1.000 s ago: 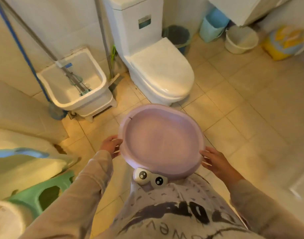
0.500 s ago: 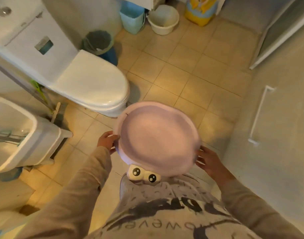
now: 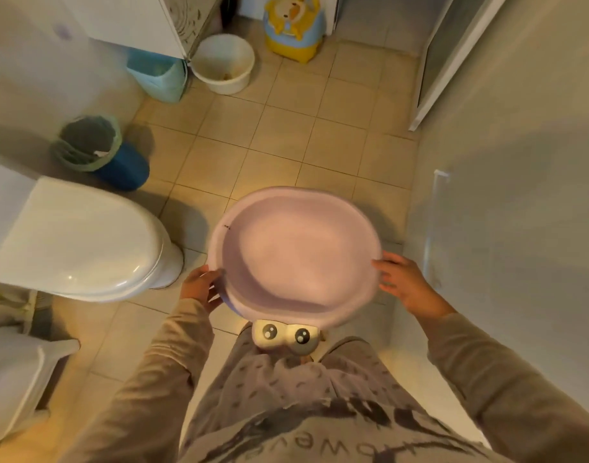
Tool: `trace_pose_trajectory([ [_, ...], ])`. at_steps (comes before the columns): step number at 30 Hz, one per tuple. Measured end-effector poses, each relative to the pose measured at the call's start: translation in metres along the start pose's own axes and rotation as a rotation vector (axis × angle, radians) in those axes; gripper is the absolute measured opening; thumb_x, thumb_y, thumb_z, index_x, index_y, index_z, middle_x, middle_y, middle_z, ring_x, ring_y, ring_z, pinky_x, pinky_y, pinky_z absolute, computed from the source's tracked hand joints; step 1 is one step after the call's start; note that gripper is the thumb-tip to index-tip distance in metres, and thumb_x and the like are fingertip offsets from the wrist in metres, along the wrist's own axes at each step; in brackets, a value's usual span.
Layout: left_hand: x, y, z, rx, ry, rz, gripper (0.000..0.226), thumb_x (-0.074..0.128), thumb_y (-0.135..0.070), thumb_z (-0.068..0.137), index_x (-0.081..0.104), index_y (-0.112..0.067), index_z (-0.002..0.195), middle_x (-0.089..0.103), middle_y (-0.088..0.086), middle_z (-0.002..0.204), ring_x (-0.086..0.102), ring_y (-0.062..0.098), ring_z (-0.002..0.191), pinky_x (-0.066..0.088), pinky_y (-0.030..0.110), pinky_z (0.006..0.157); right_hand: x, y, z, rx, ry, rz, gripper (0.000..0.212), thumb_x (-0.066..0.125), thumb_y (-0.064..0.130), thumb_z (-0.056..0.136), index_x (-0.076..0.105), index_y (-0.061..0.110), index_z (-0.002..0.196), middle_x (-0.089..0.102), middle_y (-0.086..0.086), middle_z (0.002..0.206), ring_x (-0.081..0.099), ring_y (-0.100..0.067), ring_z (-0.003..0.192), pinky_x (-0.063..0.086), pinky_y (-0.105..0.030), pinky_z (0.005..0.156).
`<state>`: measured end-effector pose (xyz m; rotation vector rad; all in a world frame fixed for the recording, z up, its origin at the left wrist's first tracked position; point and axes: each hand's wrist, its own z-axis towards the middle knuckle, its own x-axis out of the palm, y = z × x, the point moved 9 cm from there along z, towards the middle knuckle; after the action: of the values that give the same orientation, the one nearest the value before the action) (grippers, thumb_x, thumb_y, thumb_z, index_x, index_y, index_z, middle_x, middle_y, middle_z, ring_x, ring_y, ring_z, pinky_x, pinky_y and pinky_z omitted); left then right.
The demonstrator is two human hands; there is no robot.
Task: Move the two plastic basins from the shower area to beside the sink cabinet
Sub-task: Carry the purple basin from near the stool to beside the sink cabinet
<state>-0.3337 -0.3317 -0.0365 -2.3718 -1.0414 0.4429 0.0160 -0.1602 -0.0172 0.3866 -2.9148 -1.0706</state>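
Note:
I carry a round pink plastic basin (image 3: 296, 252) level in front of my body, above the tiled floor. My left hand (image 3: 199, 287) grips its left rim and my right hand (image 3: 401, 284) grips its right rim. The basin is empty. The white sink cabinet (image 3: 129, 21) stands at the far upper left, its base above the floor. A second, white basin or bucket (image 3: 223, 63) sits on the floor just right of the cabinet.
A white toilet (image 3: 76, 242) with its lid down is at my left. A blue bin with a green liner (image 3: 96, 148) stands beyond it. A light-blue bin (image 3: 159, 75) sits under the cabinet. A yellow duck potty (image 3: 294, 28) is at the back. A wall (image 3: 503, 195) closes the right side.
I have turned right and stepped forward with the basin held in both hands. The toilet slid to the left of view and the cabinet area came closer.

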Motion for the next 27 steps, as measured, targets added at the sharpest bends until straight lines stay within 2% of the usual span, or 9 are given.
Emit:
trace_pose_trajectory([
  [3, 0.027, -0.024, 0.024, -0.013, 0.005, 0.031, 0.017, 0.053, -0.009, 0.089, 0.049, -0.012, 0.105, 0.058, 0.007, 0.087, 0.057, 0.025, 0.077, 0.047, 0.044, 0.090, -0.003, 0.026, 0.023, -0.010, -0.012, 0.003, 0.036, 0.061, 0.009, 0.086, 0.059, 0.004, 0.121, 0.060, -0.010, 0.101, 0.057, -0.021, 0.079, 0.042, -0.028, 0.065],
  [6, 0.058, -0.054, 0.054, -0.035, 0.017, 0.056, 0.025, 0.052, -0.012, 0.089, 0.056, -0.010, 0.113, 0.058, 0.008, 0.095, 0.057, 0.025, 0.085, 0.046, 0.042, 0.090, -0.005, 0.049, 0.052, 0.000, -0.038, 0.016, 0.033, 0.059, 0.010, 0.086, 0.061, 0.004, 0.119, 0.059, -0.010, 0.098, 0.055, -0.024, 0.084, 0.042, -0.028, 0.067],
  [8, 0.083, -0.078, 0.075, -0.050, 0.027, 0.066, 0.009, 0.051, -0.013, 0.089, 0.059, -0.012, 0.094, 0.057, 0.007, 0.091, 0.056, 0.023, 0.079, 0.048, 0.040, 0.086, -0.006, 0.064, 0.071, 0.024, -0.047, 0.007, 0.033, 0.057, 0.009, 0.086, 0.061, 0.005, 0.118, 0.059, -0.010, 0.096, 0.054, -0.025, 0.085, 0.042, -0.030, 0.071],
  [10, 0.107, -0.108, 0.091, -0.064, 0.033, 0.068, 0.012, 0.050, -0.012, 0.090, 0.057, -0.017, 0.081, 0.056, 0.004, 0.083, 0.053, 0.020, 0.072, 0.046, 0.044, 0.093, -0.009, 0.079, 0.087, 0.071, -0.080, 0.028, 0.033, 0.056, 0.007, 0.086, 0.060, 0.006, 0.119, 0.061, -0.009, 0.095, 0.056, -0.024, 0.083, 0.043, -0.030, 0.071],
  [12, 0.128, -0.140, 0.106, -0.049, 0.042, 0.095, 0.011, 0.048, -0.011, 0.092, 0.058, -0.012, 0.098, 0.056, 0.005, 0.083, 0.053, 0.022, 0.073, 0.045, 0.044, 0.093, -0.009, 0.096, 0.102, 0.110, -0.111, 0.074, 0.036, 0.057, 0.007, 0.085, 0.059, 0.007, 0.121, 0.060, -0.009, 0.096, 0.056, -0.025, 0.086, 0.044, -0.032, 0.074],
  [15, 0.166, -0.193, 0.125, -0.014, 0.097, 0.153, 0.030, 0.045, -0.010, 0.093, 0.054, -0.010, 0.122, 0.056, 0.009, 0.104, 0.054, 0.029, 0.087, 0.047, 0.041, 0.082, -0.013, 0.124, 0.126, 0.134, -0.153, 0.137, 0.040, 0.060, 0.007, 0.084, 0.057, 0.008, 0.125, 0.061, -0.009, 0.099, 0.057, -0.024, 0.088, 0.046, -0.031, 0.071],
  [20, 0.232, -0.269, 0.152, 0.023, 0.197, 0.240, 0.033, 0.049, -0.008, 0.090, 0.054, -0.007, 0.123, 0.054, 0.012, 0.108, 0.055, 0.030, 0.085, 0.048, 0.043, 0.082, -0.018, 0.166, 0.157, 0.137, -0.215, 0.265, 0.041, 0.061, 0.006, 0.082, 0.059, 0.010, 0.123, 0.065, -0.004, 0.089, 0.060, -0.021, 0.077, 0.047, -0.029, 0.063],
  [22, 0.258, -0.293, 0.164, 0.033, 0.212, 0.288, 0.037, 0.049, -0.009, 0.089, 0.052, -0.006, 0.126, 0.056, 0.012, 0.108, 0.055, 0.032, 0.094, 0.048, 0.046, 0.090, -0.021, 0.181, 0.172, 0.144, -0.218, 0.295, 0.040, 0.062, 0.005, 0.082, 0.060, 0.010, 0.122, 0.066, -0.006, 0.093, 0.061, -0.022, 0.078, 0.048, -0.030, 0.063],
  [27, 0.311, -0.333, 0.194, 0.024, 0.207, 0.326, 0.039, 0.048, -0.007, 0.086, 0.054, -0.009, 0.124, 0.060, 0.007, 0.090, 0.056, 0.031, 0.094, 0.050, 0.041, 0.085, -0.032, 0.228, 0.229, 0.147, -0.203, 0.322, 0.042, 0.061, 0.004, 0.083, 0.058, 0.009, 0.125, 0.065, -0.007, 0.096, 0.061, -0.024, 0.081, 0.048, -0.031, 0.065],
])
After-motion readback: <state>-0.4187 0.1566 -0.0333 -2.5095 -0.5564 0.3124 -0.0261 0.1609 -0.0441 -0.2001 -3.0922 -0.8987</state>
